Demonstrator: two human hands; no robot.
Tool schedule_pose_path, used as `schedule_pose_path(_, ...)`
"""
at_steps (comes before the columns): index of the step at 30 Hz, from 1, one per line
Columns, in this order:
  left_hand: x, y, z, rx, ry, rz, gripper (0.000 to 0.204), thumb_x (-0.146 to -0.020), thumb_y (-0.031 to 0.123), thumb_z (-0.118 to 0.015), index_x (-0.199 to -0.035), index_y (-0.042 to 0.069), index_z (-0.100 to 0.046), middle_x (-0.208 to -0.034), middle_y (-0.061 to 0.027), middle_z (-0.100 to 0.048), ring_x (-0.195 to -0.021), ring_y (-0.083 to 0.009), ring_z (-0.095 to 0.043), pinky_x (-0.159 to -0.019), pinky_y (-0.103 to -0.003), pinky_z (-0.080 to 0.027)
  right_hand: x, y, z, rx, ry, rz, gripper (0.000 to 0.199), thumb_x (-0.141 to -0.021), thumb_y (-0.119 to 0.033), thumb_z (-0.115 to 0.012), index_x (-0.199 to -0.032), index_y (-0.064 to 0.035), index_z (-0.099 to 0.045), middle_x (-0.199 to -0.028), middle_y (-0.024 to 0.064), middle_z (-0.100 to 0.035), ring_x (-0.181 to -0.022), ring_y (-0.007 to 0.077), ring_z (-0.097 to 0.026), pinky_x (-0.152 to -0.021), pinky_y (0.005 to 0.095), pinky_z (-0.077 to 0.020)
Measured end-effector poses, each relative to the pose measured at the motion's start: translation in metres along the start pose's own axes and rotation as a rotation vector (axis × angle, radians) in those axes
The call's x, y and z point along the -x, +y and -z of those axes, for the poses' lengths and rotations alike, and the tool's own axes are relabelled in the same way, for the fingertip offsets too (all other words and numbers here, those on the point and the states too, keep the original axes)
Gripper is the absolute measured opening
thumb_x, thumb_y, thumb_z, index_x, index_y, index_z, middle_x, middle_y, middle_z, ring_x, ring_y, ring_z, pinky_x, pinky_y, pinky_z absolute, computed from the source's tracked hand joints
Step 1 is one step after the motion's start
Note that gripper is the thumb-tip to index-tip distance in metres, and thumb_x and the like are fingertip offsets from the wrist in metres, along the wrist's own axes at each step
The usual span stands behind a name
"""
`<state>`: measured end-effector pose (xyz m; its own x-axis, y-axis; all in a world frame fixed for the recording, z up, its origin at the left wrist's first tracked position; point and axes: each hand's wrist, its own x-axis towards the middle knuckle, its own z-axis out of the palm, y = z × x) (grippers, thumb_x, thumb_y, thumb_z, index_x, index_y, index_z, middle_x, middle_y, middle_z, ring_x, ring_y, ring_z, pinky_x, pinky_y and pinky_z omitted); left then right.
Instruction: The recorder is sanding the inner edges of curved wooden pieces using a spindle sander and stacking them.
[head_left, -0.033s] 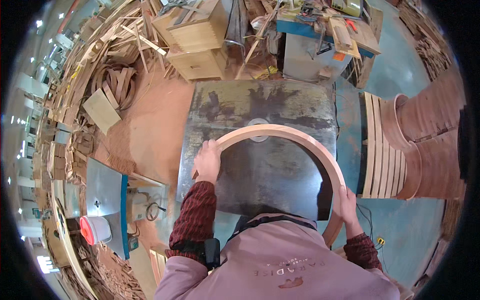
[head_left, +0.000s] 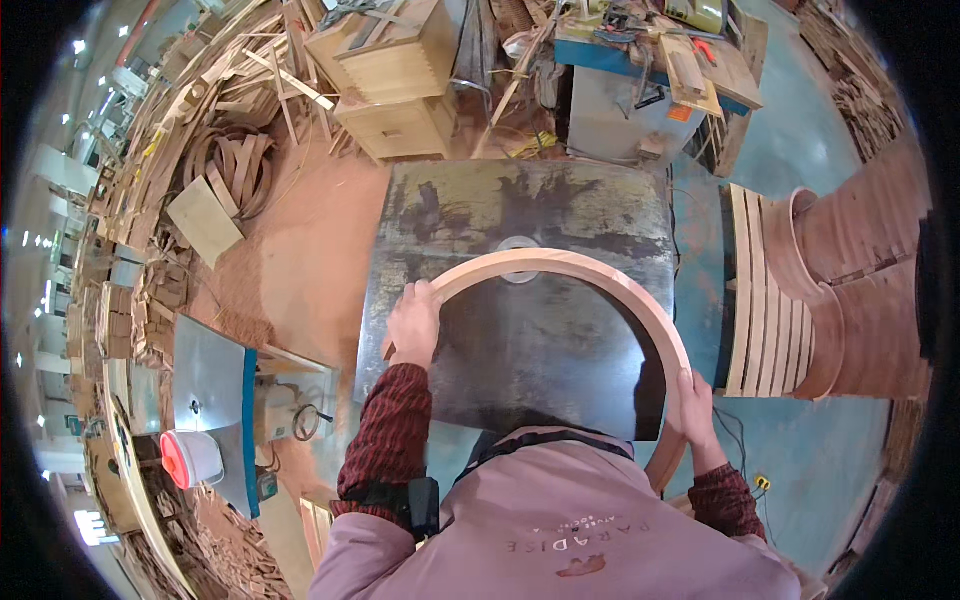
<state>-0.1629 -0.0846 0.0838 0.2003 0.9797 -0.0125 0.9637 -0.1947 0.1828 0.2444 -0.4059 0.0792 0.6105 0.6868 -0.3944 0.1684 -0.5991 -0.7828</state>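
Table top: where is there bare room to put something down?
The metal table is bare along its far strip beyond the wooden arch, and inside the arch's curve, between the left hand and right hand. It is crowded right of the table, where curved wood pieces are stacked.

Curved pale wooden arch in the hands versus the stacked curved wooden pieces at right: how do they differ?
The curved pale wooden arch lies on the dark metal table, gripped by left hand and right hand; the stacked curved wooden pieces stand untouched beside it. Both are bent wood.
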Motion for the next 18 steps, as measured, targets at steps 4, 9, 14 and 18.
schedule_pose_path(4,0.011,-0.015,0.007,0.023,0.021,0.044,0.025,-0.098,0.028,-0.069,-0.108,0.008,-0.058,-0.109,-0.0175,-0.068,-0.096,-0.0429,-0.071,-0.08,-0.055,-0.057,-0.012,-0.018,-0.007,0.124,0.0,0.099,0.049,-0.107,-0.035,-0.053,-0.118,0.0107,-0.066,-0.095,0.0204,-0.071,-0.089,0.0251,-0.066,-0.081,0.0417,-0.0522)
schedule_pose_path(9,0.018,-0.028,0.015,0.007,-0.029,0.095,0.026,-0.099,0.028,-0.068,-0.107,0.006,-0.057,-0.107,-0.0196,-0.068,-0.096,-0.0444,-0.071,-0.08,-0.056,-0.057,-0.029,-0.02,-0.016,0.172,-0.026,0.159,0.048,-0.105,-0.035,-0.053,-0.124,0.0074,-0.066,-0.106,0.0277,-0.071,-0.1,0.0359,-0.07,-0.089,0.0438,-0.0524)
schedule_pose_path(14,0.028,-0.05,0.013,-0.011,-0.045,0.148,0.027,-0.1,0.029,-0.066,-0.107,0.005,-0.057,-0.108,-0.0199,-0.069,-0.097,-0.045,-0.07,-0.081,-0.056,-0.056,-0.043,-0.031,-0.026,0.241,-0.061,0.142,0.051,-0.104,-0.038,-0.054,-0.127,0.0052,-0.066,-0.11,0.0304,-0.07,-0.106,0.0432,-0.069,-0.094,0.0454,-0.0519)
schedule_pose_path(18,0.036,-0.055,0.021,-0.029,-0.055,0.205,0.03,-0.1,0.034,-0.065,-0.106,0.006,-0.058,-0.106,-0.0199,-0.071,-0.098,-0.0447,-0.07,-0.081,-0.056,-0.055,-0.049,-0.044,-0.037,0.251,-0.075,0.177,0.052,-0.104,-0.041,-0.054,-0.127,0.0038,-0.066,-0.109,0.0303,-0.07,-0.106,0.0449,-0.068,-0.093,0.0473,-0.0519)
